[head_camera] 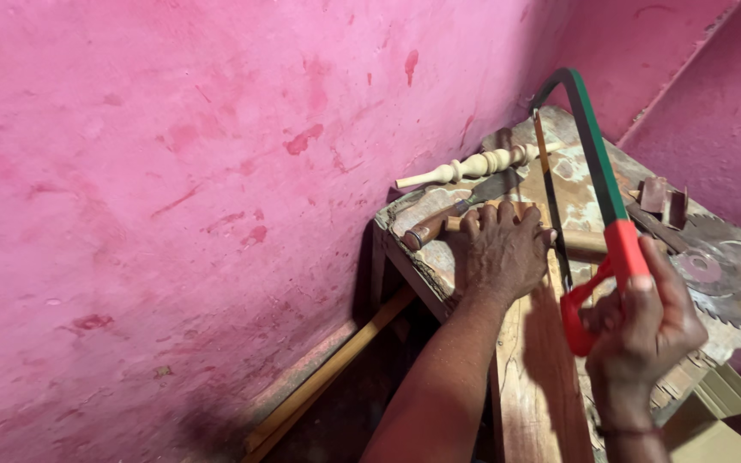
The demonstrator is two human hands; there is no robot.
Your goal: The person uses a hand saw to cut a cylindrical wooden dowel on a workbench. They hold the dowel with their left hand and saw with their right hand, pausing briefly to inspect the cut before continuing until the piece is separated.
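Observation:
My left hand [497, 251] lies palm down on a round wooden dowel [583, 244] and pins it against the workbench [413, 214]. My right hand [645, 330] grips the red handle of a hacksaw [598, 163] with a green and black frame. The saw's thin blade [552, 206] runs down across the dowel just right of my left fingers. A chisel with a wooden handle [452, 216] rests beside my left fingertips.
A pale turned wooden spindle [473, 165] rests at the bench's far edge by the pink wall [173, 214]. A circular saw blade [731, 274] and small wood blocks [662, 199] sit at the right. A plank [538, 377] runs toward me; a wooden strip [328, 381] leans below.

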